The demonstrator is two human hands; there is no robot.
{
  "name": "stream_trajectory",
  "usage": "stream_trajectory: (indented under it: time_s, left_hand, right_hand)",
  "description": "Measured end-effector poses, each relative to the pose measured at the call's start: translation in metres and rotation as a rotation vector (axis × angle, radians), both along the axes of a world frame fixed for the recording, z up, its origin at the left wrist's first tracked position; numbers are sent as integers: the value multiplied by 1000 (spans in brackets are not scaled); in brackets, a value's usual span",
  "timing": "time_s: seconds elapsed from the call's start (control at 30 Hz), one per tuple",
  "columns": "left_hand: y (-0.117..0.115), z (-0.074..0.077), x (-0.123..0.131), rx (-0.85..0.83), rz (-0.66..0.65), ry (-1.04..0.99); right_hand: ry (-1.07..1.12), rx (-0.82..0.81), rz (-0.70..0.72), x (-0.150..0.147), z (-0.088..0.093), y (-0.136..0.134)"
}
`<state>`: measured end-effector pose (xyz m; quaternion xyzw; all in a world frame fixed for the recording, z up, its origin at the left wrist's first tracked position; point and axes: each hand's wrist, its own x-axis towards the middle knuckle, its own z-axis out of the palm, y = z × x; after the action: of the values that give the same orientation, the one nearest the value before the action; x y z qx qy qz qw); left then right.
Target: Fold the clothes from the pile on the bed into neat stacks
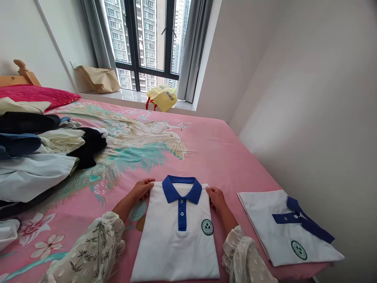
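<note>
A white polo shirt (pixel 165 247) with a blue collar, a blue button placket and a round green badge lies folded, front up, on the bed before me. My left hand (pixel 143 187) pinches its upper left corner by the shoulder. At the opposite shoulder, my right hand (pixel 216 196) is closed on the fabric edge. Off to the right lies a second folded white polo shirt (pixel 265 220) with the same collar and badge, turned sideways near the bed's edge.
A heap of loose clothes (pixel 38 169) covers the bed's left side, by a red pillow (pixel 38 96). On the windowsill stand a brown paper bag (pixel 100 79) and a yellow bag (pixel 163 98). The pink patterned bedsheet (pixel 212 149) reaches toward the right wall.
</note>
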<state>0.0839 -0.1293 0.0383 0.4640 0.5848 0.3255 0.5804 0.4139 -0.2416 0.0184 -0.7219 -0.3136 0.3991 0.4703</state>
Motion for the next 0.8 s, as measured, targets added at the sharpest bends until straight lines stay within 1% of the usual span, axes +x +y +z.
stream_trajectory:
  time_s: [0.07,0.13,0.3,0.37,0.53,0.6,0.67,0.8]
  left_hand:
    - [-6,-1,4,51,35,-9]
    - [-7,-2,7,66,58,-11]
    - [4,2,5,15,38,-3]
    - [5,3,7,10,40,-11]
    - [-11,-4,21,116,148,-76]
    - [-15,-6,22,149,174,-74]
    - [-15,-5,19,149,161,-48]
    - [-14,1,9,106,55,11]
  right_hand:
    - [-5,16,-16,-2,-1,0]
    - [4,20,-19,-4,-1,0]
    - [47,6,-21,-3,5,5]
    - [43,14,-32,-3,5,7]
    - [-8,75,-76,-6,1,8]
    - [-13,79,-77,-5,1,7]
    - [6,57,-53,-3,2,4]
    - [55,-9,29,-1,3,-7]
